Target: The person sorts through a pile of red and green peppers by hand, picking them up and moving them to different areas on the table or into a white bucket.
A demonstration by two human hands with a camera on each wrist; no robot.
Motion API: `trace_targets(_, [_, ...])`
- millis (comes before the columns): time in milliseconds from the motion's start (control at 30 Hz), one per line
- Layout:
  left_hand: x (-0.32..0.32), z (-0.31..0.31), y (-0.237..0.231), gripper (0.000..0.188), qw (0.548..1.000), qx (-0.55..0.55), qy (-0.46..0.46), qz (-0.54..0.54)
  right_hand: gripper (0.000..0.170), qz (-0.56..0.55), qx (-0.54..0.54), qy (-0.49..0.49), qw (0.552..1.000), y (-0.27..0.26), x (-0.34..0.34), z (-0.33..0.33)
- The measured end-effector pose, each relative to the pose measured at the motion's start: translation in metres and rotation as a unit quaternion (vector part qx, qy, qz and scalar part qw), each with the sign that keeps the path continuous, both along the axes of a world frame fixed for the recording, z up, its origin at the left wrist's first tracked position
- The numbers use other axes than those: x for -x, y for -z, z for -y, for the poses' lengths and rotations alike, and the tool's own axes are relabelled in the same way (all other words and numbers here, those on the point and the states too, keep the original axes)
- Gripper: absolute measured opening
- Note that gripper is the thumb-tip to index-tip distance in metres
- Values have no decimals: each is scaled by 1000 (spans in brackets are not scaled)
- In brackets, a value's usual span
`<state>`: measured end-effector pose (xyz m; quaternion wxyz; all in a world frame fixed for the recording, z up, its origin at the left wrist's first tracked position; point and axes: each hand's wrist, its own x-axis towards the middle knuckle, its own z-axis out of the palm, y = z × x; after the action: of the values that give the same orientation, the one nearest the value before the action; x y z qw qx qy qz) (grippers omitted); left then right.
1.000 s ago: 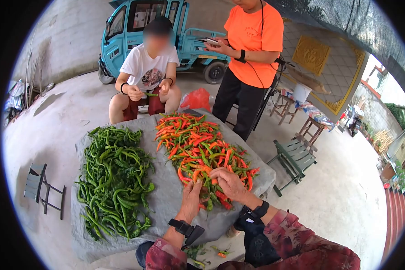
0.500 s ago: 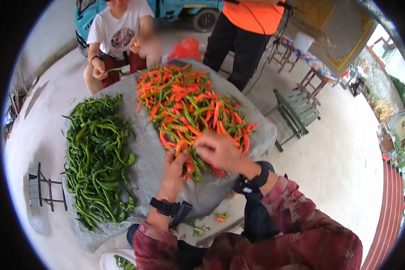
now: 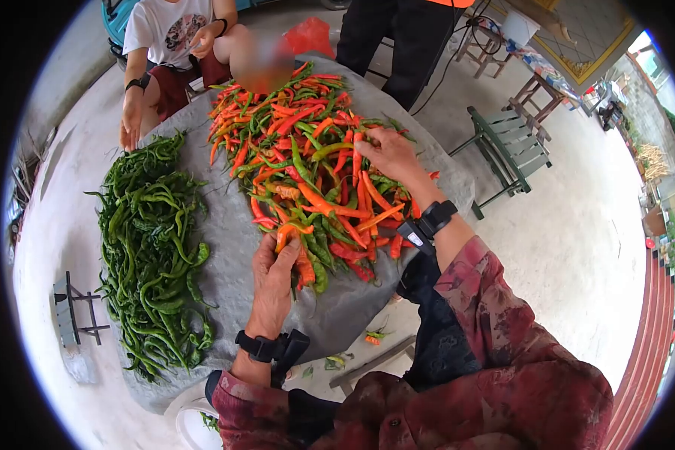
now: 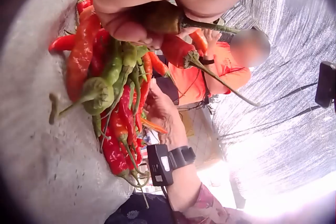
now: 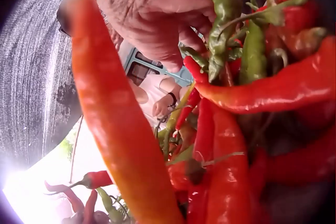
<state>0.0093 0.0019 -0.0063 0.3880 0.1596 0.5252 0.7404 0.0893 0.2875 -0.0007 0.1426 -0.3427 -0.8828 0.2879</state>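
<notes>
On the grey-covered table, my left hand [image 3: 272,281] grips several chili peppers at the near edge of a mixed red and green pile [image 3: 326,176]. A curved orange chili pepper [image 3: 292,230] shows above its thumb. In the left wrist view, a dark chili pepper [image 4: 163,18] and a red chili pepper [image 4: 177,49] stick out from the fingers, stems outward. My right hand [image 3: 392,155] reaches into the pile's far right side. Its fingertips are right at a red chili pepper [image 3: 358,163]; I cannot tell whether they pinch it.
A heap of green chili peppers [image 3: 154,259] lies on the left of the grey sheet [image 3: 229,300]. A seated person [image 3: 176,34] faces me; another stands in black trousers [image 3: 386,49]. A green folding stool [image 3: 510,150] stands right, a white bucket [image 3: 195,427] below left.
My right hand has moved from beside the left hand to the pile's far right. The left hand still holds peppers. The seated person's hand has lowered beside the green heap. The view has tilted down.
</notes>
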Motion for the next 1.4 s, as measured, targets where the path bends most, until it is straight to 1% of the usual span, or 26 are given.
trace_targets(67, [0, 2, -6, 14, 1000, 12, 12, -4, 41, -80, -78, -48, 993, 10, 1, 9])
trace_targets(100, [-1, 3, -6, 14, 999, 23, 25, -9, 39, -57, -82, -77, 992, 5, 0, 10])
trace_targets(133, [-2, 3, -4, 14, 999, 25, 25, -5, 39, -54, -79, -77, 992, 1, -1, 16])
trace_targets(200, [-2, 1, -1, 14, 999, -4, 24, -38, 31, -165, -88, -104, 977, -10, -3, 27])
trace_targets(233, [-1, 1, -1, 14, 999, -4, 23, -37, 31, -164, -88, -105, 977, -19, -6, 33])
trace_targets(300, [-1, 2, -3, 13, 998, 10, 35, -45, 24, -231, -75, -28, 970, -31, -12, 42])
trace_targets(333, [-1, 2, -2, 13, 998, 11, 35, -44, 24, -230, -74, -28, 970, -30, -15, 41])
trace_targets(400, [-2, 0, 0, 12, 998, 13, 29, -57, 24, -302, -58, 2, 952, -31, -18, 39])
trace_targets(467, [-2, -1, 1, 12, 998, 17, 27, -61, 25, -324, -63, -7, 944, -33, -19, 40])
trace_targets(533, [-1, -2, 3, 12, 998, 23, 25, -62, 26, -387, -53, 7, 921, -35, -20, 43])
trace_targets(567, [1, -2, 4, 13, 997, 20, 35, -65, 26, -384, -51, 9, 922, -37, -21, 43])
trace_targets(633, [1, 0, 6, 13, 996, 20, 47, -67, 29, -435, -95, 19, 895, -38, -23, 41])
trace_targets(667, [0, 0, 6, 12, 997, 23, 49, -62, 29, -434, -94, 20, 896, -37, -23, 41])
trace_targets(733, [2, -1, 7, 12, 997, 26, 53, -58, 36, -457, -14, -8, 889, -37, -22, 42])
trace_targets(767, [2, -1, 9, 12, 996, 21, 53, -64, 36, -457, -14, -6, 889, -36, -21, 43])
trace_targets(833, [0, -1, 9, 12, 996, 20, 57, -67, 47, -366, 150, -62, 916, -36, -22, 48])
trace_targets(867, [0, -1, 7, 12, 996, 27, 56, -64, 47, -366, 150, -61, 916, -34, -24, 47])
trace_targets(933, [1, -2, 6, 12, 996, 32, 53, -62, 54, -263, 66, -109, 956, -33, -24, 45])
trace_targets(1000, [1, -2, 8, 13, 996, 23, 52, -67, 53, -268, 89, -111, 953, -30, -26, 45])
trace_targets(1067, [2, -1, 7, 14, 995, 30, 60, -67, 47, -183, 80, -149, 968, -26, -29, 44])
trace_targets(1100, [3, -1, 7, 15, 995, 35, 68, -69, 47, -183, 80, -149, 969, -28, -29, 46])
trace_targets(1167, [2, -1, 8, 16, 995, 35, 64, -69, 41, -124, -106, -243, 956, -31, -29, 51])
trace_targets(1200, [2, -1, 8, 16, 995, 34, 59, -70, 41, -125, -107, -244, 956, -32, -29, 52])
trace_targets(1300, [2, -1, 6, 16, 995, 38, 57, -70, 38, -108, -67, -281, 951, -37, -32, 57])
trace_targets(1367, [2, -1, 7, 16, 995, 39, 62, -64, 36, -173, 117, -234, 949, -47, -35, 60])
trace_targets(1400, [2, -1, 7, 17, 995, 37, 65, -59, 36, -173, 117, -235, 949, -47, -36, 58])
